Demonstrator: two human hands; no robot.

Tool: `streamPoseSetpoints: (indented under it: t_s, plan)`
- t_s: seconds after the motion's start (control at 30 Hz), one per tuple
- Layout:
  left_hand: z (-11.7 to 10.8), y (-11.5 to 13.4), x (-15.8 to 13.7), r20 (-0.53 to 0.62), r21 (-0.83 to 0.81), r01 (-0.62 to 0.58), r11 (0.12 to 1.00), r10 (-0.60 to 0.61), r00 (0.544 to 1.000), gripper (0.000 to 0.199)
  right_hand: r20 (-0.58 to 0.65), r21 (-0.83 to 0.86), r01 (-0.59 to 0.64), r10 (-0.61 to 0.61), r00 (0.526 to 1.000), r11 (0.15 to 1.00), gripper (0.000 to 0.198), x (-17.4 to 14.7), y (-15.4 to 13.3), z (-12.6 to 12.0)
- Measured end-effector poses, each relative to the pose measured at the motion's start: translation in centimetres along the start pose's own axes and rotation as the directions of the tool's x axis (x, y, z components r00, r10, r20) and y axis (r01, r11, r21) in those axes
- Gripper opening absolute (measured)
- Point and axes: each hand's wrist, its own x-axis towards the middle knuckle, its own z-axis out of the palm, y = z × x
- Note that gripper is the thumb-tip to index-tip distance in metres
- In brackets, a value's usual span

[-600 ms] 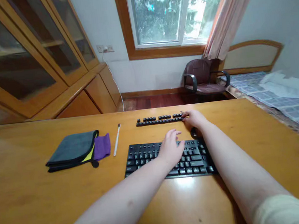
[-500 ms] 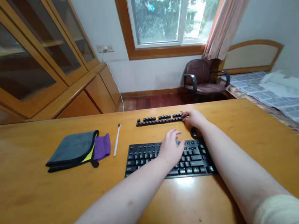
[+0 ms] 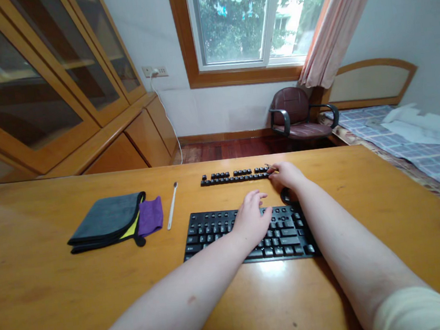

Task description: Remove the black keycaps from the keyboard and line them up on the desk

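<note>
A black keyboard (image 3: pixel 281 250) lies on the wooden table, its top rows showing bare switches where keycaps are off. My left hand (image 3: pixel 250 219) rests over the keyboard's upper middle, fingers apart and holding nothing. Beyond the keyboard, loose black keycaps (image 3: pixel 233 179) stand in two rows. My right hand (image 3: pixel 286 175) is at the right end of these rows, fingers pinched together. Something thin pokes out at its fingertips, too small to name; whether a keycap is also in the pinch is hidden. A round black object (image 3: pixel 286 196) lies below the right wrist, partly covered.
Left of the keyboard lie a white toothbrush (image 3: pixel 172 207), a purple cloth (image 3: pixel 150 216) and a folded grey cloth (image 3: pixel 107 217) with a yellow underside. Past the table's far edge stand a chair (image 3: pixel 295 108), a bed (image 3: pixel 412 143) and a glass-fronted cabinet (image 3: pixel 121 139).
</note>
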Motion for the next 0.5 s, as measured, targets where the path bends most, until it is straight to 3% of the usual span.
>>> streamPoseSetpoints:
  t_s: [0.37,0.5]
  plan:
    - [0.0,-0.1,0.0,0.021,0.035,-0.004,0.999,0.003,1.000,0.034,-0.060,0.014,0.048,-0.047,0.997,0.999,0.017,-0.1,-0.1,-0.2]
    - [-0.3,0.4,-0.5,0.132,0.188,-0.173,0.967,0.149,0.980,0.033,-0.185,0.043,0.112,-0.103,0.977,0.993,0.024,-0.8,-1.1,-1.5]
